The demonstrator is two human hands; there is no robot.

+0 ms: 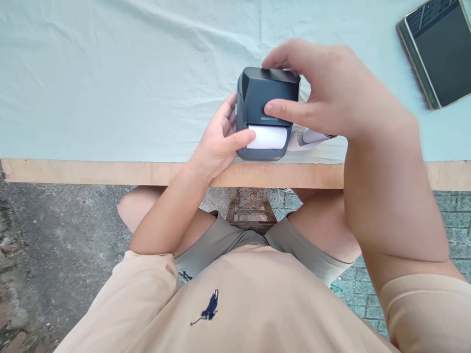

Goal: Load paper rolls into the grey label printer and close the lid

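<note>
A dark label printer (281, 90) marked NIIMBOT rests at the table's near edge, its cover down. White label paper (270, 137) shows in the slot at its front. My left hand (224, 132) grips the printer's left side, thumb over the paper and its other fingers partly behind the body. From the right, my right hand (312, 83) holds the cover, thumb on its face and fingers at the back edge. Just right of the printer, a curled strip of paper (311, 138) lies partly behind my right hand.
A phone-like device (441, 54) with a dark screen lies at the far right. Pale, wrinkled cloth (128, 83) covers the table, bordered by a wooden front edge (91, 170). My legs are under the table, where a wooden frame (252, 215) shows between them.
</note>
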